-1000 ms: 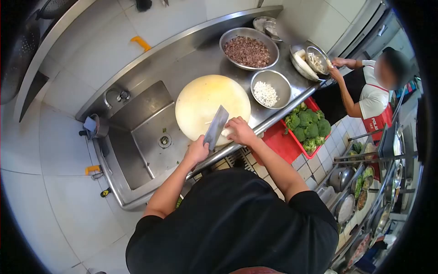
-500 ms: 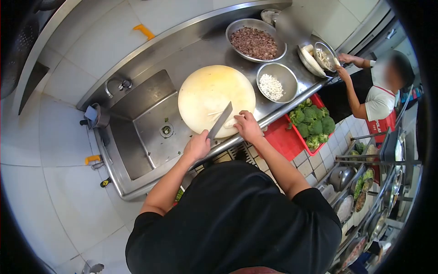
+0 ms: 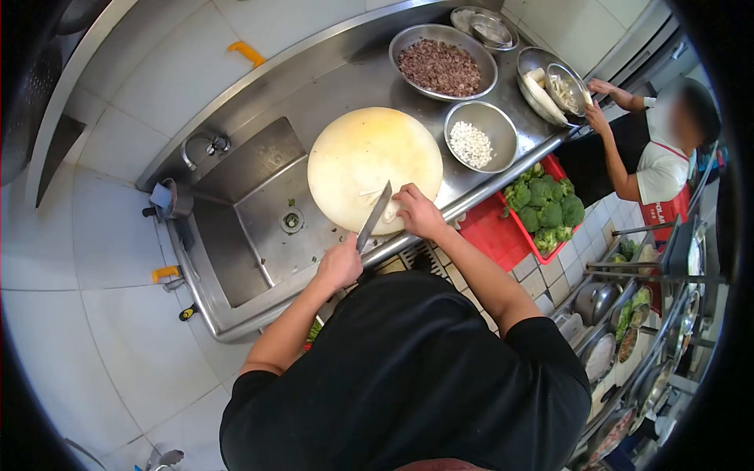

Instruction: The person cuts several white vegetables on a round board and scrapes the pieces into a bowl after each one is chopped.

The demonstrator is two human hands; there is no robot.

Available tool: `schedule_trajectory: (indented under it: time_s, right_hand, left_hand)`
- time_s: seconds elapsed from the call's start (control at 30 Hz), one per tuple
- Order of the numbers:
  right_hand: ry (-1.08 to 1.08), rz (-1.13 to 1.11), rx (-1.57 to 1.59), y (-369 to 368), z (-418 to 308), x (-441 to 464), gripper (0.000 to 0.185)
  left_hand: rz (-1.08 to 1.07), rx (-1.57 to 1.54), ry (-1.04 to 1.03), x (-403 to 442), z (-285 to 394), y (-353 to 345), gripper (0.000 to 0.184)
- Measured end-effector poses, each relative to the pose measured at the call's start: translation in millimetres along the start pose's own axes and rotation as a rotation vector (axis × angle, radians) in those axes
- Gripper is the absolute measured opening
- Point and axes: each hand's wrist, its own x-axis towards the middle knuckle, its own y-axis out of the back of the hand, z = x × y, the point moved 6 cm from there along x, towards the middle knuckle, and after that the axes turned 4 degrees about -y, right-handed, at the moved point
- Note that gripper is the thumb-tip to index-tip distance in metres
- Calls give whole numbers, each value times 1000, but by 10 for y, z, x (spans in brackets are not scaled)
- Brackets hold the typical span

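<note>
In the head view, my left hand (image 3: 340,261) is closed around the handle of a kitchen knife (image 3: 374,217). Its blade slants over the near part of a thick round cutting board (image 3: 369,149). My right hand (image 3: 420,213) bends its fingers over a pale white piece of food (image 3: 391,210), pressing it to the board just right of the blade. The fingers partly cover this piece, and its kind is unclear. Left of the blade lie a few thin white strips (image 3: 369,193).
Beside the board stand a metal bowl of white diced pieces (image 3: 470,145) and a larger bowl of reddish-brown chopped food (image 3: 438,67). The sink (image 3: 271,228) is left. Broccoli (image 3: 543,206) fills a red crate below the counter edge. A co-worker (image 3: 652,149) handles bowls at right.
The knife's tip has shifted slightly left and nearer to me, and the blade stands a little steeper in view. My right hand stays on the pale piece.
</note>
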Motion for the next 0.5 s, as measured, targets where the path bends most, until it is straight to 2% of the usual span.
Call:
schedule_trajectory:
  time_s: [0.2, 0.4, 0.5]
  right_hand:
    - [164, 79, -88, -102, -5, 16, 9]
    - [129, 25, -139, -162, 89, 69, 12]
    - [140, 41, -119, -146, 99, 52, 17]
  left_hand:
    - [41, -26, 33, 186, 228, 11, 23]
    - [30, 26, 27, 77, 428, 243, 22]
    - [27, 34, 38, 113, 362, 60, 21]
